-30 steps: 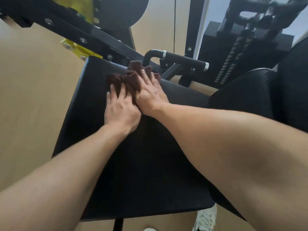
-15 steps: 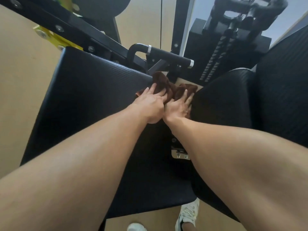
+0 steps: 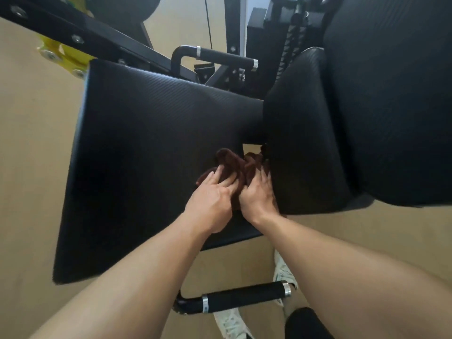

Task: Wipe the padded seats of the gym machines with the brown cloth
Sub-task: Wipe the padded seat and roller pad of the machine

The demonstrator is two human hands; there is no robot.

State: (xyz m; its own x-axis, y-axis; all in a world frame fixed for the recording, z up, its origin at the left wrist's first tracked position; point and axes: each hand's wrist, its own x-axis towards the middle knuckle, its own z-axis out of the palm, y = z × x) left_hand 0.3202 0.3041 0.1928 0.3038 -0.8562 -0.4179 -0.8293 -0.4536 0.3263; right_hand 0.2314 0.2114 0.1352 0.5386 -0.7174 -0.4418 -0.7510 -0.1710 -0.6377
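Note:
The bunched brown cloth point(image 3: 233, 165) lies on the near right part of the black padded seat point(image 3: 141, 148), by the gap to the back pad point(image 3: 308, 133). My left hand point(image 3: 211, 203) presses on the cloth's left side with fingers spread. My right hand point(image 3: 258, 195) presses on its right side, close against the back pad's lower edge. Both hands touch each other and cover the cloth's near half.
A black handle bar with silver rings point(image 3: 242, 298) sticks out below the seat's front edge, over my shoes point(image 3: 232, 324). A second handle point(image 3: 220, 56) and the black frame with yellow bracket point(image 3: 61, 56) lie beyond the seat. The weight stack point(image 3: 291, 42) stands at top right.
Both hands slid the cloth from the seat's far left to its far right edge, then back toward me along the right side, next to the back pad.

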